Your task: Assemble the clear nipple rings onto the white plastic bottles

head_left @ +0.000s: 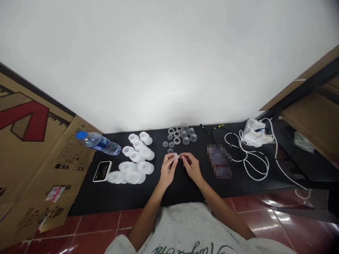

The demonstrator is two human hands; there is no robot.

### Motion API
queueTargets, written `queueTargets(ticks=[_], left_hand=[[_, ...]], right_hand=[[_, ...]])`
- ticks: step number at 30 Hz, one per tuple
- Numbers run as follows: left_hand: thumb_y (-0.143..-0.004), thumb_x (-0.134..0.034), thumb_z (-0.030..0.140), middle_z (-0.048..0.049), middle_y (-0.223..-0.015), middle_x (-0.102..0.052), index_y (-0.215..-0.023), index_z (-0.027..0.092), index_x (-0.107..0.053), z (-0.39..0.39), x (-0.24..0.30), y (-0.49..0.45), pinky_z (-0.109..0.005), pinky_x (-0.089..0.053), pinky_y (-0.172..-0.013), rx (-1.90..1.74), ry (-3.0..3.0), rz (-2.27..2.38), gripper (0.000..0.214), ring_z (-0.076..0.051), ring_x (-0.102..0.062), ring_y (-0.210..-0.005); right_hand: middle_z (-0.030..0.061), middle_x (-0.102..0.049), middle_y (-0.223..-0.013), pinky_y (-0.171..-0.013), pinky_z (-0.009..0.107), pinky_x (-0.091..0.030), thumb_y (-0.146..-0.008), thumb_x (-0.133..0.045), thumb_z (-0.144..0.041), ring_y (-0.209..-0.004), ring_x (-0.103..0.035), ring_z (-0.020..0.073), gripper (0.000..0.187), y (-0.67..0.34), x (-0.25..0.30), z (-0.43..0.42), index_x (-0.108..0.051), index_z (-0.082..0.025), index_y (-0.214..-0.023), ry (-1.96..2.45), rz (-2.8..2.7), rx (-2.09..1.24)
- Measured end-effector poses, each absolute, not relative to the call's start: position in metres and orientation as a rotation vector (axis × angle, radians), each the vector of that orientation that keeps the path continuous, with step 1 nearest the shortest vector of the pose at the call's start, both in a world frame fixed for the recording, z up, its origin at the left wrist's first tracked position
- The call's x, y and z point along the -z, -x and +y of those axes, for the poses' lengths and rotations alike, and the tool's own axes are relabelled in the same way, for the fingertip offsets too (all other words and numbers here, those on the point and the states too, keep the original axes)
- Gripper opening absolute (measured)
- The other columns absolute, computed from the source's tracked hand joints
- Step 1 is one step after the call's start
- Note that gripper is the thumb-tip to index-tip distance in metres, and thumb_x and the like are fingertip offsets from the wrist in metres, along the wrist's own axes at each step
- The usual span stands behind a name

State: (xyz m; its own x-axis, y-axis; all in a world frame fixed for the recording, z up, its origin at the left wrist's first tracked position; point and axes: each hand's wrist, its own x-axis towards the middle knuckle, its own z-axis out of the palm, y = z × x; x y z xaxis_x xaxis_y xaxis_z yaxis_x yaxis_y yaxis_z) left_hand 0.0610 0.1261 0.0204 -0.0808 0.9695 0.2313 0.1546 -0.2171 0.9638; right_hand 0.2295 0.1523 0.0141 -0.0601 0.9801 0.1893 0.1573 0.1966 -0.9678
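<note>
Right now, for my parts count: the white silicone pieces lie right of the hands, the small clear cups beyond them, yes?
No: the head view shows the white silicone pieces left of the hands; the small clear cups lie beyond them.

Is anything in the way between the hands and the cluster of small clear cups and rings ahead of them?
Nothing visible. The left hand and right hand pinch a small clear part, and the cups and rings lie directly ahead with nothing between; the nearest ring sits just beyond the left hand.
</note>
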Motion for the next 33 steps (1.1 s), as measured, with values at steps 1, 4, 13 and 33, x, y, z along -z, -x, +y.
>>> queueTargets(ticks=[1,4,13,33], left_hand=[[-0.108,-0.063,0.049,-0.0116,-0.127,-0.07,-0.121,0.029,-0.085,0.126,-0.021,-0.061,-0.045,-0.056,-0.113,-1.38,-1.445,1.277,0.032,-0.028,-0.07,-0.125],[-0.109,-0.061,0.05,-0.0116,-0.127,-0.07,-0.123,0.029,-0.085,0.125,-0.023,-0.061,-0.044,-0.056,-0.113,-1.372,-1.452,1.287,0.035,-0.027,-0.07,-0.124],[-0.109,-0.059,0.056,-0.0121,-0.129,-0.072,-0.117,0.024,-0.086,0.128,-0.026,-0.059,-0.043,-0.058,-0.11,-1.363,-1.358,1.24,0.043,-0.028,-0.071,-0.125],[-0.108,-0.06,0.058,-0.0134,-0.127,-0.076,-0.106,0.021,-0.087,0.129,-0.017,-0.057,-0.042,-0.055,-0.11,-1.396,-1.245,1.227,0.046,-0.03,-0.072,-0.125]], right_hand=[[0.0044,-0.074,-0.092,-0.06,0.029,-0.055,-0.109,-0.062,-0.045,-0.067,-0.064,0.0177,0.026,-0.229,-0.014,0.152,-0.078,-0.026,-0.116,1.157,-1.445,-1.013],[0.0046,-0.074,-0.093,-0.06,0.029,-0.056,-0.109,-0.062,-0.045,-0.068,-0.064,0.018,0.026,-0.229,-0.014,0.152,-0.078,-0.026,-0.117,1.158,-1.44,-1.018],[0.0047,-0.072,-0.101,-0.064,0.03,-0.057,-0.11,-0.062,-0.041,-0.07,-0.063,0.0172,0.031,-0.23,-0.014,0.151,-0.073,-0.029,-0.136,1.086,-1.505,-1.012],[0.0045,-0.072,-0.093,-0.062,0.03,-0.055,-0.111,-0.062,-0.042,-0.069,-0.066,0.0184,0.022,-0.227,-0.015,0.149,-0.076,-0.026,-0.114,1.1,-1.559,-0.973]])
